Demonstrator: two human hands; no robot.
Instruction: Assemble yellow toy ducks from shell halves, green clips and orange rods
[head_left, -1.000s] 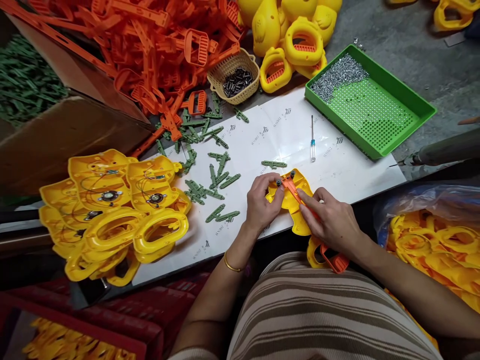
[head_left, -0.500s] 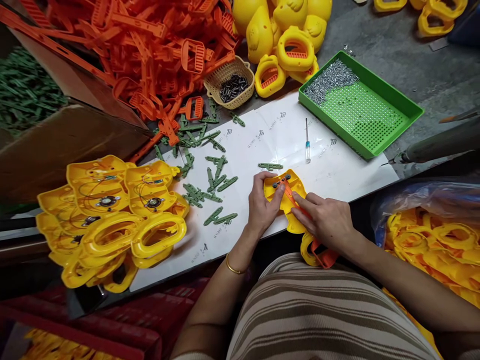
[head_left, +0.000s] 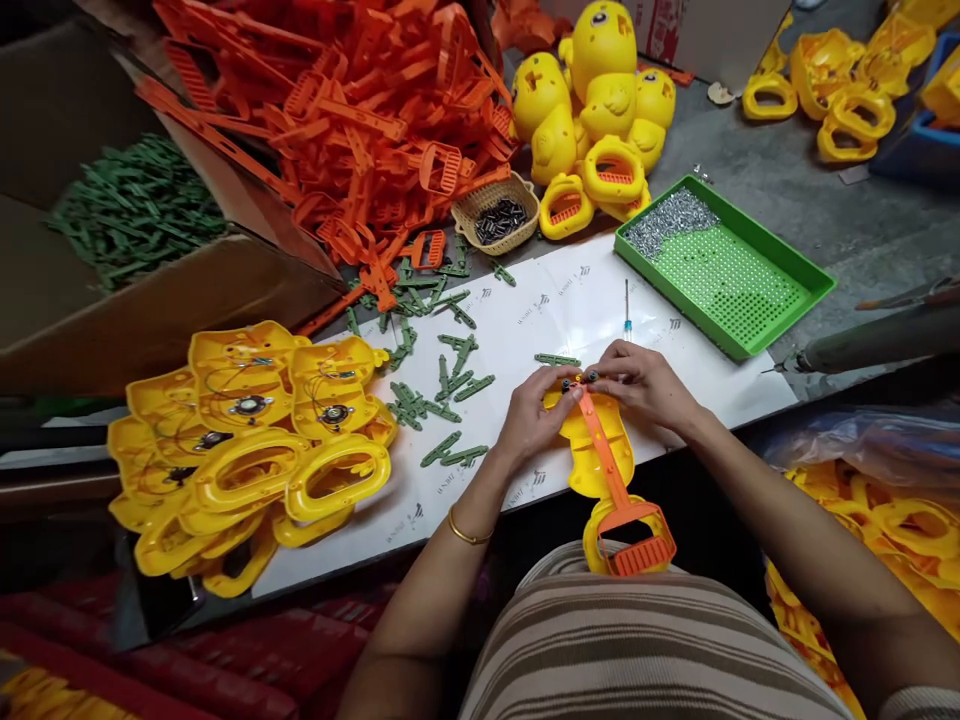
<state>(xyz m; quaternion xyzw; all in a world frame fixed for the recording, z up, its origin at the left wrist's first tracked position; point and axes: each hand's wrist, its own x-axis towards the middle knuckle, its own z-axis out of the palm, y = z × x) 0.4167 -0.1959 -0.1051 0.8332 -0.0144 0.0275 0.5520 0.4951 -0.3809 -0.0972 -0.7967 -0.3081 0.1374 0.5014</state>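
Observation:
At the white table's front edge, a yellow duck-shaped shell half [head_left: 592, 462] lies with its hollow side up. An orange handle piece [head_left: 609, 465] runs lengthwise over it, its ribbed grip hanging past the edge towards my body. My left hand [head_left: 534, 415] pinches the left side of the part at the handle's top, where small dark pieces [head_left: 591, 377] show. My right hand [head_left: 649, 383] has its fingers closed at the right side of the same spot. Its fingertips hide what exactly they grip. A screwdriver [head_left: 628, 310] lies just behind my right hand.
Green clips [head_left: 450, 378] are scattered left of my hands. Stacked yellow shells [head_left: 247, 450] stand at the left, orange parts [head_left: 337, 110] behind. A wicker basket [head_left: 517, 240] holds dark cylinders. A green tray [head_left: 787, 325] with screws sits at the back right.
The view has shifted. My right hand has moved from the handle's middle to its top end. The orange handle now lies more along the shell, with its grip in full view.

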